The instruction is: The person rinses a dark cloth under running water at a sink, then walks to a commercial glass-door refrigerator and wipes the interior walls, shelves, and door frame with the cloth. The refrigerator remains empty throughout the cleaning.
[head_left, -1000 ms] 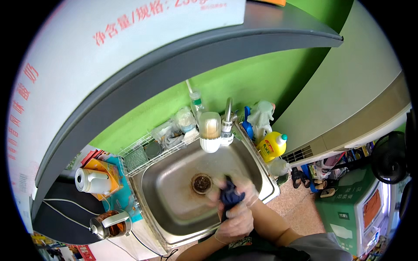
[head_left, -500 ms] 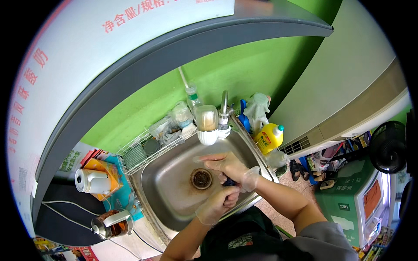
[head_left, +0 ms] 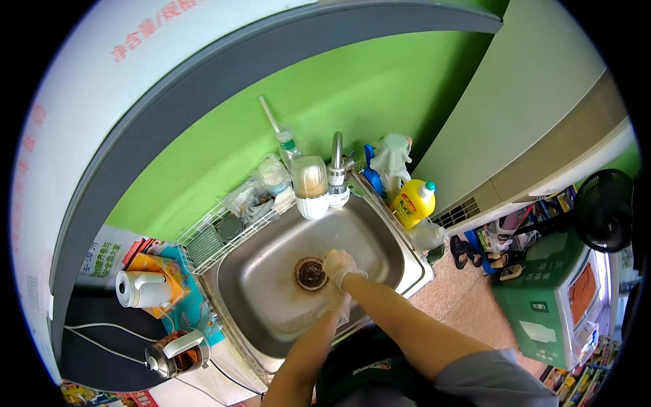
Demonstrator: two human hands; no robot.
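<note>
The sink (head_left: pixel 264 278) is shiny metal, and it sits right in front of us, below a green wall (head_left: pixel 203 176). Near its middle we see the round drain (head_left: pixel 312 274), with brown stains around it. Both of our hands are over the sink, and they wear thin, see-through gloves.

Our right hand (head_left: pixel 340 264) is just beside the drain, on its right side. Its fingers look bent in close together, but we cannot tell if they are clamped on something. Our left hand (head_left: pixel 335 306) is nearer to us, close by the right wrist. Part of it is hidden behind the right arm, so we cannot tell if its fingers are apart or together.

At the back of the sink stands the tap (head_left: pixel 337 159), and just beside it is a white thing with a clear, round top (head_left: pixel 312 203). A white wire rack (head_left: pixel 203 252) runs along the back left edge and holds some bags and small things. On the right edge we see a yellow bottle (head_left: pixel 413 202) with a green cap, and a pale cloth (head_left: pixel 391 161) next to something blue (head_left: pixel 372 179). Off to the left are a white kettle (head_left: pixel 144 289) and a glass pot (head_left: pixel 183 353) with a white handle.
</note>
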